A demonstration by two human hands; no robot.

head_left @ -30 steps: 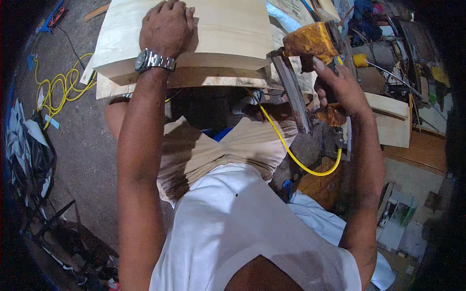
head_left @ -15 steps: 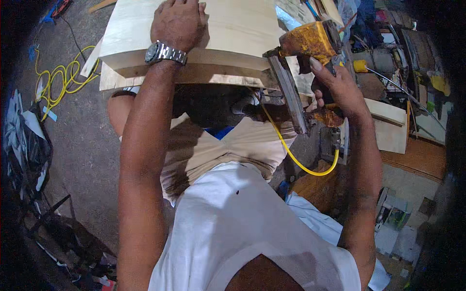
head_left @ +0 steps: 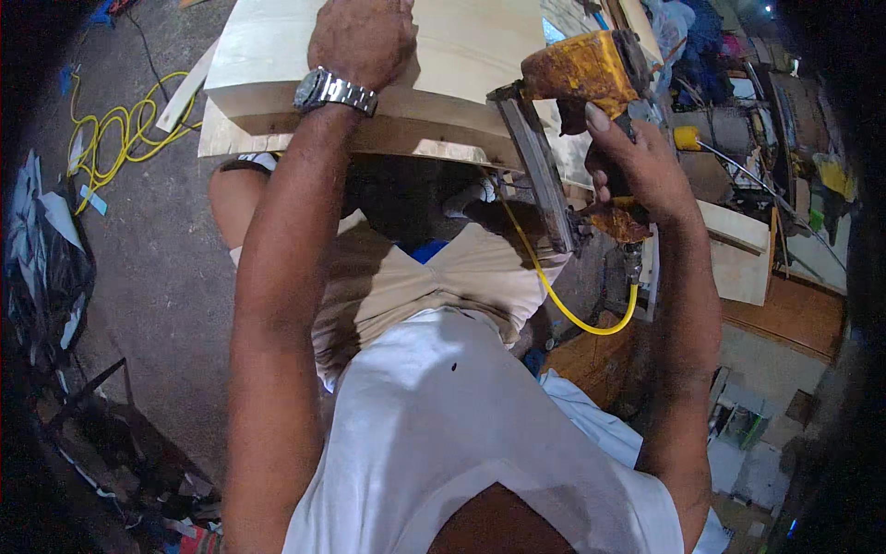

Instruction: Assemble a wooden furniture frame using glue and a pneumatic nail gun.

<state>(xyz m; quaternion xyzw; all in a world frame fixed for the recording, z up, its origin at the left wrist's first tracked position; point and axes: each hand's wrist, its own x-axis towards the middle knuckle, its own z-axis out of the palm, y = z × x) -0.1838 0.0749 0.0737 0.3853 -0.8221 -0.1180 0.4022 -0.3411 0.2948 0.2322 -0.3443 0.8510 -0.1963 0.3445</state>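
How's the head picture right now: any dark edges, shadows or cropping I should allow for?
Head view: black vignette down both sides; head view: pale wooden board brightly lit, dark shadow beneath it; head view: left hand cropped at the top edge; head view: right hand and yellow air tool readable.

One nail gun (head_left: 583, 72), worn yellow-orange housing, dark handle, long grey magazine; gripped in the right hand (head_left: 641, 174), magazine slanting along that hand's left. One pale wooden workpiece (head_left: 480, 51), flat-topped, stepped near edge; directly beneath the left hand (head_left: 363, 42), extending either side.
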